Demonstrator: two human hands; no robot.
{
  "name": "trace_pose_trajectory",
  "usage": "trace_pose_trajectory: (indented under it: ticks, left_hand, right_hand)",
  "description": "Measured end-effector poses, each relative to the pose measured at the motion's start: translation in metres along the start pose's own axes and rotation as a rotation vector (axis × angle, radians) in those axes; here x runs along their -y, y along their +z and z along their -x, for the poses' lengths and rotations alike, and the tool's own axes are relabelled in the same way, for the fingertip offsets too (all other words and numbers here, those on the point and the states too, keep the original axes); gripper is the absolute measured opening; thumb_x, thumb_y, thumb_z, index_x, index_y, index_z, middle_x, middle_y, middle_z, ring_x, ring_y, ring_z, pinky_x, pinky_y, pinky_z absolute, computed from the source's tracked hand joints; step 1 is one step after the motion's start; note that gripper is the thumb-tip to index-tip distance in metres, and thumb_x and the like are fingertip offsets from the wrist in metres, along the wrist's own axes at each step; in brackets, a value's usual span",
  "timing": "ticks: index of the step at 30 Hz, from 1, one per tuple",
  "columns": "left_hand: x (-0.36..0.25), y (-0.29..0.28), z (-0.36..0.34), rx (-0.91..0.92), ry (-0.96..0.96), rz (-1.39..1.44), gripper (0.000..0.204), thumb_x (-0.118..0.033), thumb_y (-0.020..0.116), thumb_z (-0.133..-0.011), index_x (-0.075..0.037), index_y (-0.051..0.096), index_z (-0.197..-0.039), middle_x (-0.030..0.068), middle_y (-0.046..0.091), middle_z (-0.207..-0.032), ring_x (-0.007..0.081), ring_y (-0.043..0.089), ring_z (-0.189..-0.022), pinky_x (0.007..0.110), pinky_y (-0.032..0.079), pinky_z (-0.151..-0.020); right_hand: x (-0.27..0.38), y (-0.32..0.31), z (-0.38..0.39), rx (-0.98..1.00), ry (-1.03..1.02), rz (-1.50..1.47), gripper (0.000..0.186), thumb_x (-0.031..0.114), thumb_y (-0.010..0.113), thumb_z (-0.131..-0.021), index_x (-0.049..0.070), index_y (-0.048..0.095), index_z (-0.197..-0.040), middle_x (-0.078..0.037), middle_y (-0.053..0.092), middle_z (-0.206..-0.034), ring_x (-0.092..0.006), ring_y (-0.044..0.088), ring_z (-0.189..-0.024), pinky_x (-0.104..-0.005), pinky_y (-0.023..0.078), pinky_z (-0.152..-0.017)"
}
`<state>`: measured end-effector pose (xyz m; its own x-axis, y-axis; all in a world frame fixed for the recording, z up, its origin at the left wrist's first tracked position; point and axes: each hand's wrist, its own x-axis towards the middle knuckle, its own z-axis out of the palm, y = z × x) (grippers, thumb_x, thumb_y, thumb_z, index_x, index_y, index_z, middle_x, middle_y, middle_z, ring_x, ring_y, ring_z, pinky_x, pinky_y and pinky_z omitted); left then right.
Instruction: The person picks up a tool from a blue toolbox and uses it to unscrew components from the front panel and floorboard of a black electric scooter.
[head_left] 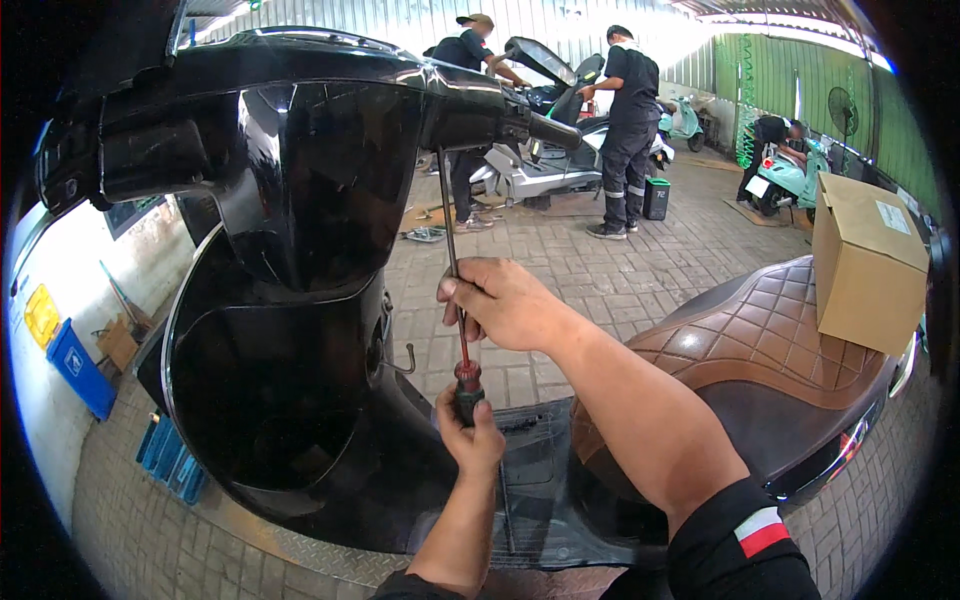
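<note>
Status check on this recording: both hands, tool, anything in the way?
Left hand on screwdriver handle; right hand on its shaft. Screwdriver upright, tip at handlebar cover underside, contact unclear. Nothing seen blocking the upper shaft.

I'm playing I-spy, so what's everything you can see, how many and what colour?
Scooter: one, black, brown seat, up close
Screwdriver: one, red and dark handle, centre
Cardboard box: one, brown, on seat
Bin: one, blue, at left
Slats: several, blue, lower left
People: three, dark clothes, back
Mint scooters: two, pale green, back right
Silver scooter: at least one, silver, back
Fan: one, black, right
Hose: one, green, right
Left hand: one, bare, on handle
Right hand: one, bare, on shaft
</note>
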<state>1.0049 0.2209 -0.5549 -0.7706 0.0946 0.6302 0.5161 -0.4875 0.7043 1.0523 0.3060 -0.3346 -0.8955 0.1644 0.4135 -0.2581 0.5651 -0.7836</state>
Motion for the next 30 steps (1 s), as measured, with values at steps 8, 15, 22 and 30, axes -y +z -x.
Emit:
trace_pose_trajectory:
  ticks: [8,15,22,30]
  left_hand:
    - [0.007,-0.034,-0.033,0.625,-0.7,0.959,0.062,-0.059,0.042,-0.094,-0.002,0.046,-0.118,0.0084,0.052,-0.067,0.0115,0.041,-0.04,0.025,0.034,-0.04]
    - [-0.016,-0.002,0.013,0.028,-0.182,0.197,0.05,-0.025,0.063,-0.092,-0.005,0.034,-0.127,0.0101,0.053,-0.096,0.0128,0.05,-0.059,0.025,0.042,-0.049]
    - [-0.021,0.002,0.016,-0.085,-0.204,0.36,0.043,-0.029,0.065,-0.089,-0.007,0.038,-0.115,0.0051,0.049,-0.081,0.0087,0.048,-0.056,0.022,0.041,-0.044]
    - [0.008,-0.029,-0.01,0.45,-0.806,1.022,0.065,-0.065,0.031,-0.095,-0.004,0.049,-0.112,0.0056,0.049,-0.055,0.0131,0.04,-0.033,0.026,0.036,-0.036]
  right_hand:
    - [0.01,-0.001,0.0,0.037,0.061,0.011,0.028,0.021,0.047,-0.099,-0.004,0.061,-0.094,-0.009,0.067,-0.077,-0.0139,0.063,-0.059,-0.029,0.052,-0.056]
    - [0.01,-0.002,0.001,0.006,0.041,0.048,0.03,0.021,0.047,-0.099,-0.003,0.061,-0.091,-0.01,0.067,-0.074,-0.0141,0.063,-0.057,-0.0286,0.052,-0.055]
    - [0.006,-0.001,0.002,0.009,-0.024,0.019,0.033,0.023,0.049,-0.097,-0.006,0.06,-0.086,-0.014,0.066,-0.071,-0.019,0.065,-0.054,-0.033,0.052,-0.054]
    - [0.006,-0.002,0.001,-0.016,0.036,0.054,0.032,0.024,0.05,-0.098,-0.005,0.06,-0.089,-0.011,0.067,-0.074,-0.0166,0.064,-0.056,-0.0307,0.051,-0.054]
